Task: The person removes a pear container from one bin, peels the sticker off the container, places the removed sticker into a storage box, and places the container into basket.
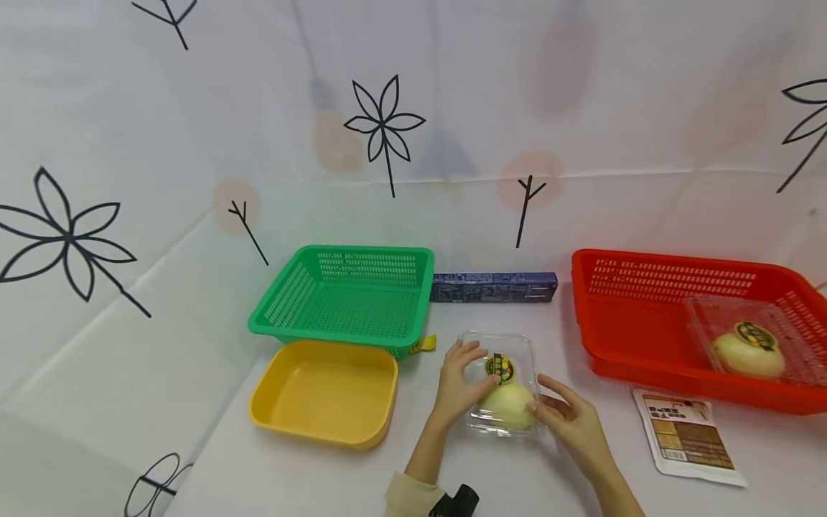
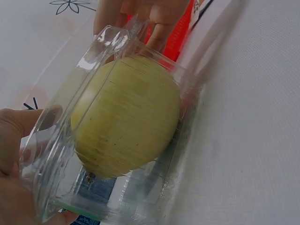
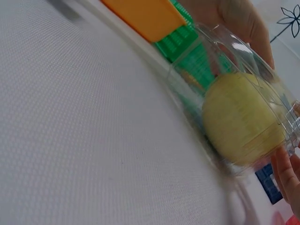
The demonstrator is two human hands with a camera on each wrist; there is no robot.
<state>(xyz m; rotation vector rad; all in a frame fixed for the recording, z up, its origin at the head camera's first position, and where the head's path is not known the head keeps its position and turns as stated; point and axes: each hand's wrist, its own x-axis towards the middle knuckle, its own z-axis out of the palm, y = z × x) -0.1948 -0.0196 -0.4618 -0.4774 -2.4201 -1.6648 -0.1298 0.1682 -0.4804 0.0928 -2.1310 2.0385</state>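
A clear plastic clamshell box [image 1: 474,420] stands on the white table in front of me, its lid down. Inside lies a round pale yellow-green fruit [image 2: 129,115], and a round black-and-yellow sticker [image 1: 500,368] shows on the lid. My left hand [image 1: 457,384] holds the box from the left, thumb over the lid and fingers at the far left corner. From the right side, my right hand [image 1: 578,431] pinches the box's edge between thumb and fingers. Both wrist views show the fruit through the clear wall.
At left, a green basket [image 1: 368,334] stands behind a yellow tub [image 1: 323,438]. A long blue box [image 1: 494,287] lies at the back. The red basket [image 1: 633,366] at right contains another boxed fruit [image 1: 749,352]; a flat packet [image 1: 691,438] lies before it.
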